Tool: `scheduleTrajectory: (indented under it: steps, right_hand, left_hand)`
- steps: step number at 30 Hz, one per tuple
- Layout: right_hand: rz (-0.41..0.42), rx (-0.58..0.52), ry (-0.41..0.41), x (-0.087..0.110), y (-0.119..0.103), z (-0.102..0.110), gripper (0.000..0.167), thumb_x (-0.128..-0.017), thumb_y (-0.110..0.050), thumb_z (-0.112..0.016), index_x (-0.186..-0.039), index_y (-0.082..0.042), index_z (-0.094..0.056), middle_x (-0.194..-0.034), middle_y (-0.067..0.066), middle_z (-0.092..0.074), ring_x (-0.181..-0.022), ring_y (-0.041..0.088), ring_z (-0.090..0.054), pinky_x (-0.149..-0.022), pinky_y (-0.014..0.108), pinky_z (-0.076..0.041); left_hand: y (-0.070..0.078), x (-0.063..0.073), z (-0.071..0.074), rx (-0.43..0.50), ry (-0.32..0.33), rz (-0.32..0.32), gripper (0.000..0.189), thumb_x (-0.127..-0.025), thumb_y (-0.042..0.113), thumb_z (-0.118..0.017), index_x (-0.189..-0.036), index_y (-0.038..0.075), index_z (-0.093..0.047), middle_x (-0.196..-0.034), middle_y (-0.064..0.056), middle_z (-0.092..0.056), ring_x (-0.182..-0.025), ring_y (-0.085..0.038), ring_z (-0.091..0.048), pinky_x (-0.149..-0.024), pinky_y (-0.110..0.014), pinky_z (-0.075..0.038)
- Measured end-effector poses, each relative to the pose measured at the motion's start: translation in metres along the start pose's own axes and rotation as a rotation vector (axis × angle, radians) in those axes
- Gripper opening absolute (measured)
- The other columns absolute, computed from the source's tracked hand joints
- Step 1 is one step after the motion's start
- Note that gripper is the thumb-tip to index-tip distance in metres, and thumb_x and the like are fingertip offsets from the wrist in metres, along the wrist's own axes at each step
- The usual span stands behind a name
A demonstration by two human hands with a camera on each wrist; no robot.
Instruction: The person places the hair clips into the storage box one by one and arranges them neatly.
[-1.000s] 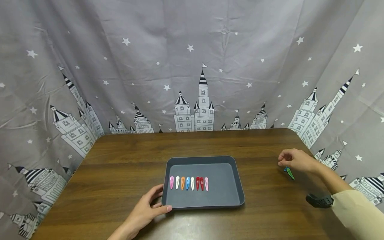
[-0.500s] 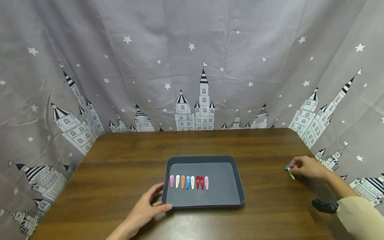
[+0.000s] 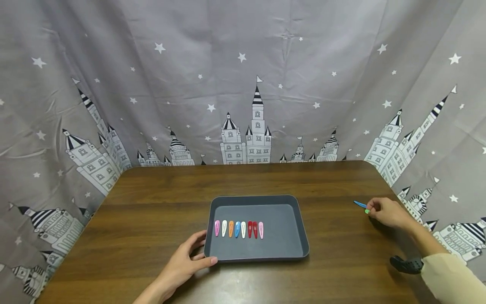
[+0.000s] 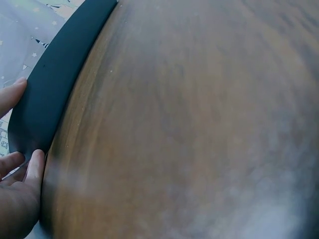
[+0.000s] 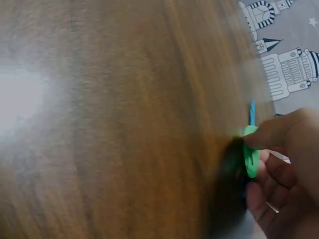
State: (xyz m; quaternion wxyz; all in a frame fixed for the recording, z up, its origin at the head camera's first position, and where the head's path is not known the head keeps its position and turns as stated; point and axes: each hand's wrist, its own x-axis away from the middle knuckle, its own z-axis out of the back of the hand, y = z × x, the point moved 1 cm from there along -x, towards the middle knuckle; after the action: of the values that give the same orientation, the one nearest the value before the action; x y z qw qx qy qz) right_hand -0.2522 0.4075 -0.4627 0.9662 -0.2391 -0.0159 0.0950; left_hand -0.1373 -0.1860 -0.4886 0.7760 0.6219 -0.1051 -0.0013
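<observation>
My right hand (image 3: pixel 389 212) is at the table's right side, pinching a green snap hair clip (image 5: pixel 251 152) between thumb and fingers. A blue hair clip (image 3: pixel 360 204) sticks out just beyond the green one; whether the fingers touch it too, I cannot tell. My left hand (image 3: pixel 186 261) holds the near left corner of a dark grey tray (image 3: pixel 262 259), thumb on the front side and fingers along the left wall. Inside the tray, a row of hair clips runs from a pink clip (image 3: pixel 217 228) past an orange clip (image 3: pixel 231 229) to a light pink clip (image 3: pixel 261 230).
The wooden table (image 3: pixel 159 198) reaches back to a grey curtain (image 3: pixel 303 50) printed with castles and stars. To the right of the row, bare tray floor (image 3: pixel 282 232) shows. A black strap (image 3: pixel 406 264) is on the right wrist.
My right hand has come down onto the clips and taken hold of the green one, which has turned. The blue clip now points out to the left. My left hand and the tray stay put.
</observation>
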Motion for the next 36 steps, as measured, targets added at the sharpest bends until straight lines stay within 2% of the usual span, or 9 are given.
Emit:
scheduleTrajectory:
  steps: [4, 12, 20, 24, 32, 36]
  right_hand:
    - [0.009, 0.013, 0.041, 0.001, 0.004, -0.001, 0.006, -0.093, -0.007, -0.068, -0.089, -0.006, -0.065, -0.08, -0.002, -0.062, -0.073, 0.018, -0.053, -0.064, 0.036, -0.042]
    - [0.056, -0.089, 0.072, 0.004, 0.005, 0.001, 0.005, -0.097, 0.0, -0.068, -0.094, 0.0, -0.064, -0.08, 0.001, -0.059, -0.068, 0.011, -0.05, -0.058, 0.027, -0.041]
    - [0.022, -0.135, 0.137, 0.0, 0.0, 0.0, 0.007, -0.098, -0.002, -0.068, -0.098, 0.004, -0.063, -0.082, 0.004, -0.06, -0.068, 0.011, -0.05, -0.055, 0.027, -0.042]
    - [0.014, -0.23, 0.094, -0.004, -0.008, -0.002, 0.009, -0.099, 0.0, -0.065, -0.101, 0.007, -0.061, -0.082, 0.005, -0.059, -0.068, 0.012, -0.053, -0.056, 0.026, -0.046]
    - [-0.034, -0.582, -0.089, -0.012, -0.041, -0.009, 0.009, -0.101, 0.006, -0.057, -0.105, 0.011, -0.051, -0.091, 0.009, -0.053, -0.082, 0.015, -0.059, -0.071, 0.029, -0.059]
    - [-0.055, -0.659, -0.134, -0.016, -0.053, -0.011, 0.008, -0.103, 0.004, -0.056, -0.106, 0.009, -0.051, -0.094, 0.011, -0.054, -0.085, 0.018, -0.062, -0.074, 0.032, -0.06]
  left_hand:
    - [0.0, 0.0, 0.0, -0.001, -0.002, -0.003, 0.083, -0.083, 0.015, -0.089, -0.152, 0.003, -0.046, -0.149, -0.022, -0.049, -0.136, -0.036, -0.047, -0.103, -0.033, -0.052]
    - [-0.001, 0.0, 0.001, 0.003, -0.015, -0.007, 0.083, -0.083, 0.015, -0.089, -0.152, 0.003, -0.045, -0.149, -0.023, -0.048, -0.136, -0.037, -0.047, -0.102, -0.031, -0.052]
    - [0.0, 0.0, 0.0, 0.001, -0.017, -0.014, 0.083, -0.083, 0.015, -0.089, -0.152, 0.002, -0.045, -0.149, -0.023, -0.049, -0.137, -0.037, -0.046, -0.102, -0.03, -0.052]
    - [0.002, 0.001, 0.0, 0.002, -0.02, -0.021, 0.082, -0.083, 0.015, -0.089, -0.152, 0.001, -0.045, -0.148, -0.023, -0.049, -0.136, -0.037, -0.047, -0.101, -0.031, -0.053]
    - [0.003, 0.001, -0.001, 0.007, -0.021, -0.017, 0.082, -0.083, 0.015, -0.088, -0.152, 0.002, -0.045, -0.148, -0.023, -0.049, -0.135, -0.037, -0.048, -0.101, -0.03, -0.053]
    - [0.002, 0.001, -0.001, 0.007, -0.016, -0.013, 0.083, -0.083, 0.014, -0.089, -0.152, 0.001, -0.045, -0.148, -0.024, -0.049, -0.134, -0.037, -0.049, -0.1, -0.03, -0.053]
